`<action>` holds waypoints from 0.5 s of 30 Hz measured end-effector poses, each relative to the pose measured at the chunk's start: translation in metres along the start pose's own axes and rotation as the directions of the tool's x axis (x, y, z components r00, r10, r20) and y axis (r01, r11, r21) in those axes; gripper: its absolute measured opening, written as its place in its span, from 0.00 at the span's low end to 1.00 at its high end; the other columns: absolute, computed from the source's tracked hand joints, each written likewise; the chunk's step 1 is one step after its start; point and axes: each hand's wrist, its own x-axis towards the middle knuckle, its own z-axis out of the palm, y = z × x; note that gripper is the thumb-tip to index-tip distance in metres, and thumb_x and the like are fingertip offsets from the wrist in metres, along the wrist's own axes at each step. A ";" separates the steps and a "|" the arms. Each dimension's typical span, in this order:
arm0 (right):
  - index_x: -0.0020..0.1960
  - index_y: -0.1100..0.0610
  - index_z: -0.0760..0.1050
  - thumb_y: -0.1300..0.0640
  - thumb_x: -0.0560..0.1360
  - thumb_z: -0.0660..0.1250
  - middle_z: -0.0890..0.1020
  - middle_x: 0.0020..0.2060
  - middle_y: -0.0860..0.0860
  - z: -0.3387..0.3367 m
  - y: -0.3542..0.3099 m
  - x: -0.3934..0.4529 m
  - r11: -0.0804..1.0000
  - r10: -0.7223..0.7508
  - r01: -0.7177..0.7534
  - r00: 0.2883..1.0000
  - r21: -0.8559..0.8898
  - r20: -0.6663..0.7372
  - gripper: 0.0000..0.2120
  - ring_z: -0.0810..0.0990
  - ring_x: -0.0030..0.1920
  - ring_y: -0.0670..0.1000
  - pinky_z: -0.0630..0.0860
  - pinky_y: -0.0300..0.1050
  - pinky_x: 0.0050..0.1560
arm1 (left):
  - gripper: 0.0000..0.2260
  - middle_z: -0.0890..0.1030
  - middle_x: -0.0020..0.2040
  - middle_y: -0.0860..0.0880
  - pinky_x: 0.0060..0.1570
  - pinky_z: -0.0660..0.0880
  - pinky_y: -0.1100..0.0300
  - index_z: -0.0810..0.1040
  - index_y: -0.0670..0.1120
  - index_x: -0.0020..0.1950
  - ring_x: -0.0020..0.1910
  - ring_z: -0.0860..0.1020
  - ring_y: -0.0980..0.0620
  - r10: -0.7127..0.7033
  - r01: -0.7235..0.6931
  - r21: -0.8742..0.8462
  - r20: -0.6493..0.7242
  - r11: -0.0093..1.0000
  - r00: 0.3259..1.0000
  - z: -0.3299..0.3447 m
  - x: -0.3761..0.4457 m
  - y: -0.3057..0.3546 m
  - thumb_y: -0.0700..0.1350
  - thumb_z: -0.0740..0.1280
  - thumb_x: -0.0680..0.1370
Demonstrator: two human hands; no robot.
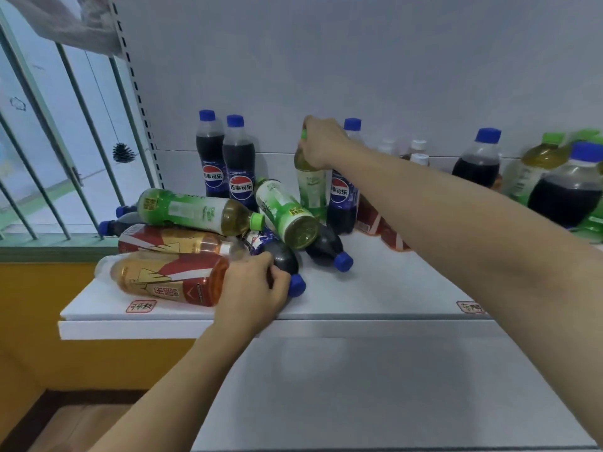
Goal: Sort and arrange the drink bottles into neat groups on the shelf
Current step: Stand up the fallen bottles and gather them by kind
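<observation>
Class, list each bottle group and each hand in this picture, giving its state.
Two cola bottles: upright at back.
Green tea bottle: upright, held near its top.
Right hand: grips green tea bottle.
Left hand: grips lying cola bottle.
Red tea bottles: lying down.

Head view, angled down, shelf (375, 288) seemingly near

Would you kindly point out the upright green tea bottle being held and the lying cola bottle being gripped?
upright green tea bottle (310, 187), head view, on its label.
lying cola bottle (283, 257), head view, on its dark body.
</observation>
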 end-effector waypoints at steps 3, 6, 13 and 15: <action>0.69 0.60 0.67 0.58 0.79 0.66 0.77 0.59 0.59 0.005 -0.001 0.009 0.998 0.034 -0.034 0.999 -0.055 0.003 0.21 0.74 0.47 0.55 0.68 0.45 0.35 | 0.13 0.73 0.28 0.48 0.30 0.68 0.55 0.70 0.45 0.32 0.28 0.71 0.53 0.005 -0.005 -0.053 -0.011 0.999 1.000 0.001 0.001 -0.002 0.45 0.63 0.77; 0.69 0.62 0.67 0.59 0.78 0.66 0.77 0.60 0.60 0.008 0.003 0.011 0.995 0.065 -0.065 0.998 -0.073 -0.008 0.21 0.77 0.52 0.57 0.69 0.46 0.38 | 0.12 0.74 0.28 0.48 0.30 0.69 0.55 0.72 0.44 0.33 0.28 0.72 0.52 -0.025 0.023 -0.102 -0.019 0.994 0.999 -0.001 -0.001 -0.001 0.42 0.65 0.77; 0.73 0.60 0.64 0.60 0.79 0.63 0.79 0.56 0.58 0.005 0.010 -0.020 1.000 -0.005 0.006 1.000 0.025 -0.030 0.24 0.77 0.48 0.57 0.75 0.47 0.39 | 0.12 0.76 0.28 0.48 0.32 0.76 0.47 0.73 0.44 0.34 0.29 0.75 0.50 -0.075 0.074 -0.138 -0.004 0.988 0.997 -0.001 -0.002 -0.003 0.45 0.64 0.77; 0.75 0.56 0.64 0.59 0.78 0.64 0.80 0.54 0.54 0.012 0.013 -0.046 0.990 -0.078 0.084 0.995 0.112 -0.062 0.26 0.80 0.52 0.56 0.78 0.50 0.51 | 0.11 0.76 0.29 0.48 0.32 0.77 0.48 0.74 0.45 0.35 0.30 0.76 0.50 -0.078 0.079 -0.142 0.014 0.987 0.997 -0.002 -0.003 0.000 0.45 0.65 0.78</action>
